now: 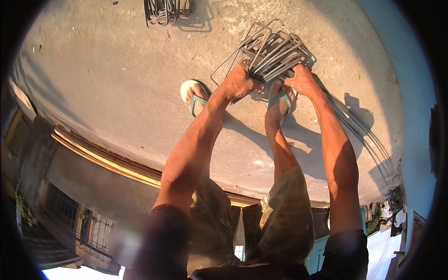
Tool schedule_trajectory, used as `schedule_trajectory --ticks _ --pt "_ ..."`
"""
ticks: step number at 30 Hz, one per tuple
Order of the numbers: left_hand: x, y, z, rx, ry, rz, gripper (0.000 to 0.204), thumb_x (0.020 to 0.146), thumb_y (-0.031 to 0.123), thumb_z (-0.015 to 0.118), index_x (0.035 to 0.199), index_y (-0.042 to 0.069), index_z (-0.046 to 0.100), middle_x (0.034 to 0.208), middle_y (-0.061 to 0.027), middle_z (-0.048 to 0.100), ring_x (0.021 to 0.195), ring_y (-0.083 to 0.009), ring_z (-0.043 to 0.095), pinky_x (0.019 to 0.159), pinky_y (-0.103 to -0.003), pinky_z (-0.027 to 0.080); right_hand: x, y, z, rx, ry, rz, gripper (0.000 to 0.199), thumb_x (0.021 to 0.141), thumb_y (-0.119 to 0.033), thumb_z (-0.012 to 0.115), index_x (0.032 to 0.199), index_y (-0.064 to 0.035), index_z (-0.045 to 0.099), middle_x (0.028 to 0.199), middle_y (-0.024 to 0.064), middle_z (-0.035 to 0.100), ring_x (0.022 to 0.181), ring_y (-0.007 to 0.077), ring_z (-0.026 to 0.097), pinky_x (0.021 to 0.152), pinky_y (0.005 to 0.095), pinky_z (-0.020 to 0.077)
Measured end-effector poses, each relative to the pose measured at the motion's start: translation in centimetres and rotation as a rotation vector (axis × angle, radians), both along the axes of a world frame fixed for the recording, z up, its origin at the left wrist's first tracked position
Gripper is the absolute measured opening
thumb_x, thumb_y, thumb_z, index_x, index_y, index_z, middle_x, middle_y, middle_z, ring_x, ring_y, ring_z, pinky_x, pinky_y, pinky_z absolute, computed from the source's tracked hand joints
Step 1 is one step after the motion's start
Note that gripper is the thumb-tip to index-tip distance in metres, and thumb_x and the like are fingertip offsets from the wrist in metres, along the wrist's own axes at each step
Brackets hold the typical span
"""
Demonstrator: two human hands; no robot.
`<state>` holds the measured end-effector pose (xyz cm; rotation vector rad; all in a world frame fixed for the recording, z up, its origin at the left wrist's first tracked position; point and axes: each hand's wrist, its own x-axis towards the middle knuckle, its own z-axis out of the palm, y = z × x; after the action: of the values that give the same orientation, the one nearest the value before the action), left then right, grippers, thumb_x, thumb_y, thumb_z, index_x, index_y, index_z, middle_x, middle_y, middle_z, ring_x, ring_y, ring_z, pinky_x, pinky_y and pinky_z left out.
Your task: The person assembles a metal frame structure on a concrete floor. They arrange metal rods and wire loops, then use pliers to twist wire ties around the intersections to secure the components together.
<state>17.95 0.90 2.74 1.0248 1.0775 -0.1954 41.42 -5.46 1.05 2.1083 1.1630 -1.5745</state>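
Note:
A bundle of bent steel rebar stirrups (275, 53), rectangular loops stacked together, rests on the concrete slab in front of my feet. My left hand (239, 81) grips the bundle's near left side. My right hand (303, 79) holds its near right side. Both arms reach down from the lower edge. My feet in green flip-flops (193, 95) stand just behind the bundle, one partly under it.
A second stack of stirrups (165, 11) lies farther off at the top. Long straight rebars (368, 137) run along the right side of the concrete slab (107, 74). The slab's edge (107, 158) drops off to buildings far below at left and bottom.

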Motion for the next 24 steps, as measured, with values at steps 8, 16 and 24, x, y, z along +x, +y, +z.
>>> schedule_trajectory --ticks 8,16,24 --pt "-2.6 2.5 0.0 -0.074 0.041 0.070 0.023 0.064 0.012 0.076 0.082 0.000 0.067 0.075 -0.0062 0.068 0.064 -0.0135 0.058 0.062 -0.028 0.046 0.6 0.2 -0.9 0.058 0.172 -0.061 0.064 0.070 -0.013 0.066 0.130 0.0048 0.051 0.124 0.0284 0.056 0.117 0.0357 0.056 0.099 0.0357 0.0438" --pt "2.7 -1.3 1.0 -0.249 -0.158 0.202 0.025 0.067 0.005 0.072 0.091 -0.004 0.067 0.080 -0.0086 0.069 0.071 -0.0149 0.061 0.070 -0.029 0.048 0.9 1.4 0.4 -0.068 0.132 0.034 0.034 0.069 -0.012 0.065 0.097 0.0077 0.060 0.093 0.0239 0.065 0.080 0.0321 0.062 0.074 0.0392 0.0482" --pt "6.2 -4.3 -1.2 -0.285 -0.059 0.161 0.023 0.067 0.005 0.071 0.089 -0.002 0.070 0.082 -0.0094 0.070 0.074 -0.0148 0.063 0.071 -0.028 0.049 2.1 -0.5 -1.1 0.127 0.045 -0.025 0.034 0.074 -0.004 0.055 0.107 0.0050 0.060 0.102 0.0252 0.064 0.094 0.0328 0.063 0.079 0.0394 0.0488"
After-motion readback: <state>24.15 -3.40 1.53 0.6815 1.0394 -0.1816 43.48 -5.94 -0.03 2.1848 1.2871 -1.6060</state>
